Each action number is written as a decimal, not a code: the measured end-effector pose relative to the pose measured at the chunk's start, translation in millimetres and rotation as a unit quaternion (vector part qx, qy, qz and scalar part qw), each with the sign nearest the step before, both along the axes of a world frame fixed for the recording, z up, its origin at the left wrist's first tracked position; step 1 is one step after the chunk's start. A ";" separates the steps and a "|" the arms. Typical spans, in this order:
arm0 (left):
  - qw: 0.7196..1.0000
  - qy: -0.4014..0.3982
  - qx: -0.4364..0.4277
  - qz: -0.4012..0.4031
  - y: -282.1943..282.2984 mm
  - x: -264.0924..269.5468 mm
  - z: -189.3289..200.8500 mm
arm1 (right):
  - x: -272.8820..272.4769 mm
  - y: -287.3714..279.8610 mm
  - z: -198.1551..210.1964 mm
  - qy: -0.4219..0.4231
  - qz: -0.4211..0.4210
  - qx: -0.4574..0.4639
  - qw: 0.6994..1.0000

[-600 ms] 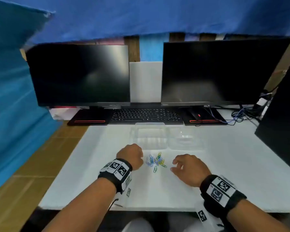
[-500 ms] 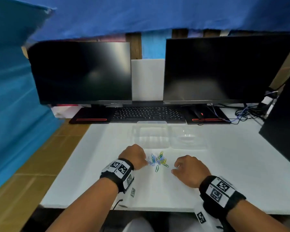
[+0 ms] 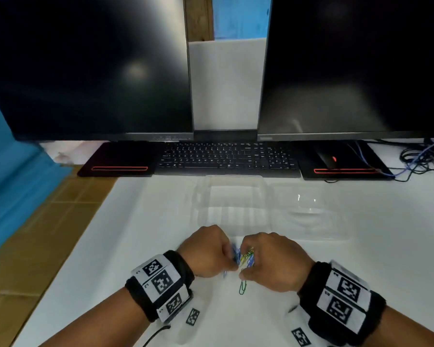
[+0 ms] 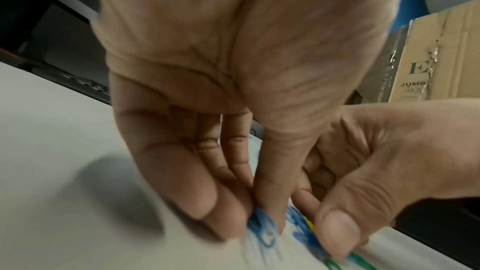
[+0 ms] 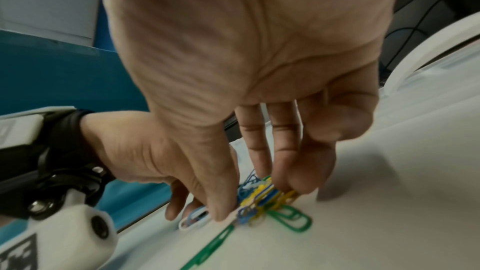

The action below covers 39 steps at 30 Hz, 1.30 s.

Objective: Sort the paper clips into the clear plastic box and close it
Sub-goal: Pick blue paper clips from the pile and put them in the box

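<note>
A small pile of coloured paper clips (image 3: 244, 257) lies on the white table (image 3: 140, 246), squeezed between my two hands. My left hand (image 3: 232, 259) pinches blue clips (image 4: 262, 227) between thumb and fingers. From the other side, my right hand (image 3: 246, 264) pinches the yellow, blue and green bunch (image 5: 259, 194). One green clip (image 3: 242, 288) lies loose just in front of the hands, and a white clip (image 5: 194, 218) lies by the right thumb. Just beyond the hands stands the clear plastic box (image 3: 231, 201), open, its lid (image 3: 308, 211) lying flat to the right.
A black keyboard (image 3: 226, 156) and two dark monitors (image 3: 90, 71) stand behind the box. A mouse (image 3: 328, 160) and cables (image 3: 421, 156) are at the back right. The table's left edge drops to a brown floor (image 3: 35, 234).
Both hands have closed in from either side onto the clip pile and now pinch it. The head view has moved closer to the table.
</note>
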<state>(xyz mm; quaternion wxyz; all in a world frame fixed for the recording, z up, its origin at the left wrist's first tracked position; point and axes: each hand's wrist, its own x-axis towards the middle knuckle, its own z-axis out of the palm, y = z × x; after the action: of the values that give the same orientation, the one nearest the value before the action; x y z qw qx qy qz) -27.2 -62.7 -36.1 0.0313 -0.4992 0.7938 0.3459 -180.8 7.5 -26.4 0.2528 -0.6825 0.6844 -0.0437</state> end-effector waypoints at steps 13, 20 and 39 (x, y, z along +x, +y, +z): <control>0.974 0.218 0.066 0.017 -9.1 8.1 22.2 | -0.5 18.8 3.3 -0.290 -0.118 -0.080 0.946; 0.967 0.243 0.076 0.001 -15.7 -4.6 23.4 | 5.8 19.0 -5.7 -0.372 -0.167 -0.147 0.901; 0.851 0.483 0.123 0.166 8.6 6.7 45.2 | 22.3 6.5 19.8 -0.481 -0.202 -0.163 0.837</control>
<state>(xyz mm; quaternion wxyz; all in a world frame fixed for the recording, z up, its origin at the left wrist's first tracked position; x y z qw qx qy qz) -20.5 -54.1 9.1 -0.3529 -0.3850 0.5653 0.6385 -158.5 14.0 -6.6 0.4206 -0.4537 0.5822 -0.5276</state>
